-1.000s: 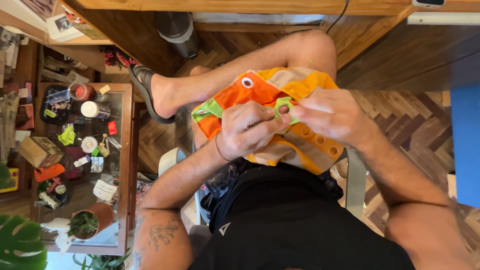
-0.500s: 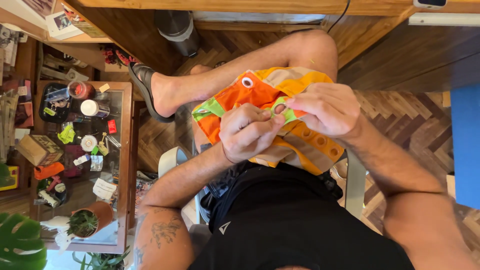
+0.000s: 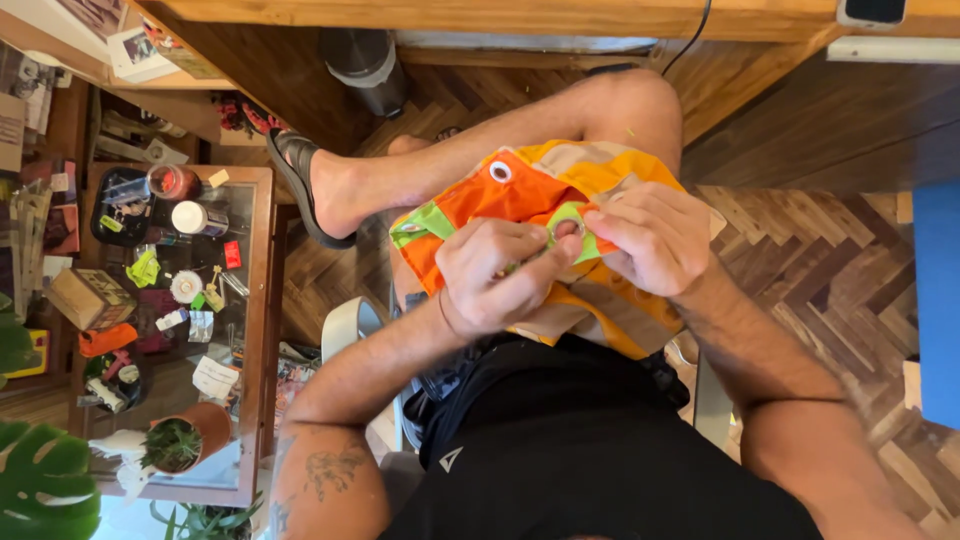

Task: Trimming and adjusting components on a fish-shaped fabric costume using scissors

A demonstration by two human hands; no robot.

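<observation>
Herringbone wood floor (image 3: 800, 260) spreads under a seated person, whose lap carries an orange fabric piece (image 3: 500, 205) with lime-green trim and metal eyelets. Both hands meet over it. The left hand (image 3: 495, 275) has its fingers (image 3: 530, 262) pinched together on the green tab just beside a round eyelet (image 3: 566, 229), and a thin tool-like thing seems to sit in that grip, though I cannot tell what it is. The right hand (image 3: 650, 240) clamps the same green edge from the other side, fingertips touching the eyelet rim. The step in hand looks like fine work at that eyelet; the next move would call for a steady pinch and taut cloth. Farther off beyond the left fingers, a glass-topped side table (image 3: 262, 330) holds small clutter and a potted plant (image 3: 175, 445).
</observation>
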